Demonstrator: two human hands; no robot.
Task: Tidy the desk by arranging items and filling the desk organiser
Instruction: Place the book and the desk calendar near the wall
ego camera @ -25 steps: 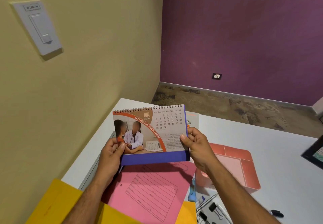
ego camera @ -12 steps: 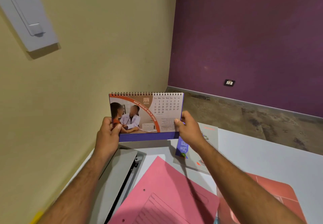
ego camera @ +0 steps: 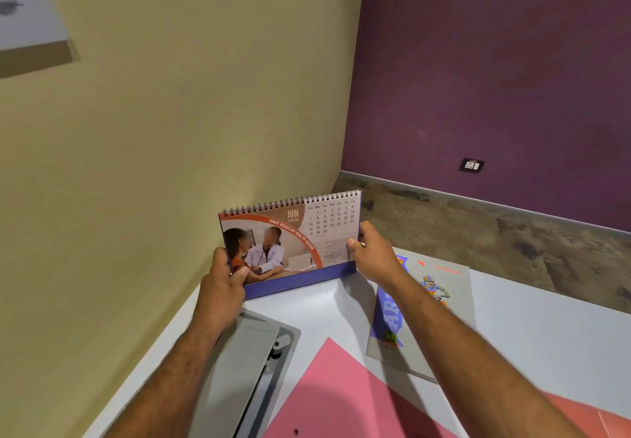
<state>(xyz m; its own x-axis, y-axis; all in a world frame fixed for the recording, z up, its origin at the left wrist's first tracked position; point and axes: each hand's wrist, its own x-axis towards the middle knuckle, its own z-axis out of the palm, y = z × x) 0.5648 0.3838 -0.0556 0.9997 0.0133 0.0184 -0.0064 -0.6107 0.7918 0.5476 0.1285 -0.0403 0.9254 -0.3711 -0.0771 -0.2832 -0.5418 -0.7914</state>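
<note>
Near edge: pink paper folder, grey lever-arch binder flat on white table. Left hand and right hand, fingers clamped on ends of spiral-bound June desk calendar. Calendar lower than second ago, base now at table's far corner by yellow wall: placement nearly done.

Single head view, close above desk, facing wall corner.

yellow wall meets purple wall with a socket, above mottled brown floor.
</note>
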